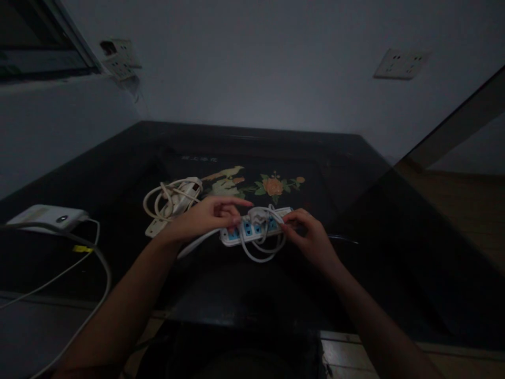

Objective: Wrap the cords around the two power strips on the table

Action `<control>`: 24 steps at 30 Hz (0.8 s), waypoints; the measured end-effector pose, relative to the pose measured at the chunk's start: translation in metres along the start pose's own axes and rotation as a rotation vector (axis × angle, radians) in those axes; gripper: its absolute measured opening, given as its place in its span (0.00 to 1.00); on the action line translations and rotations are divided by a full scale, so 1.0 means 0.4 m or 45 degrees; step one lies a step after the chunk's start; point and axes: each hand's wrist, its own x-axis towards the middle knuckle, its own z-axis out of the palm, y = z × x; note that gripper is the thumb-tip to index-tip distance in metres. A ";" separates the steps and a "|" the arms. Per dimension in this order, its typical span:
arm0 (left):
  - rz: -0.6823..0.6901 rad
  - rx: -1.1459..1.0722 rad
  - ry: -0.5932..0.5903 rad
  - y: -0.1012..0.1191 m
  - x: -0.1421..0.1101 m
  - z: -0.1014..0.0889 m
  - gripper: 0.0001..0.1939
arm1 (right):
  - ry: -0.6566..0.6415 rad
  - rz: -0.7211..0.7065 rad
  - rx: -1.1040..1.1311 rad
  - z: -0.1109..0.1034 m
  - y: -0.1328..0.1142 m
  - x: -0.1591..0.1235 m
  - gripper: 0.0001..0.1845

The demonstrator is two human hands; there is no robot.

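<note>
A white power strip (258, 230) with blue sockets lies on the dark table in front of me. Its white cord (258, 260) is looped over and around it, and a pale plug (257, 215) rests on top among the loops. At the strip's left end is my left hand (216, 215); its index finger stretches to the right, while the thumb and curled fingers close at the cord. My right hand (307, 234) pinches the cord between thumb and fingers at the strip's right end. Its curled fingers are partly hidden.
A second power strip (183, 201) with a coiled cream cord lies behind my left forearm. Farther left sits a white box-shaped device (49, 217) with cables. The black tabletop (244, 295) bears a flower and bird picture. Wall sockets (400, 64) are beyond it. The room is dim.
</note>
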 end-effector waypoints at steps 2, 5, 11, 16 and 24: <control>0.041 0.009 0.210 -0.003 0.003 -0.024 0.22 | -0.018 -0.069 -0.078 -0.004 0.002 0.001 0.03; 0.132 0.056 0.591 -0.020 0.016 -0.041 0.22 | -0.083 -0.152 -0.157 -0.006 0.008 -0.002 0.12; 0.079 0.118 0.553 -0.064 0.045 -0.033 0.26 | -0.315 -0.211 -0.384 0.009 0.028 -0.007 0.33; 0.022 0.119 0.436 -0.097 0.066 -0.017 0.26 | -0.301 -0.167 -0.568 0.014 0.032 -0.003 0.36; -0.016 0.080 0.460 -0.125 0.087 -0.008 0.23 | -0.322 -0.158 -0.625 0.021 0.040 0.000 0.46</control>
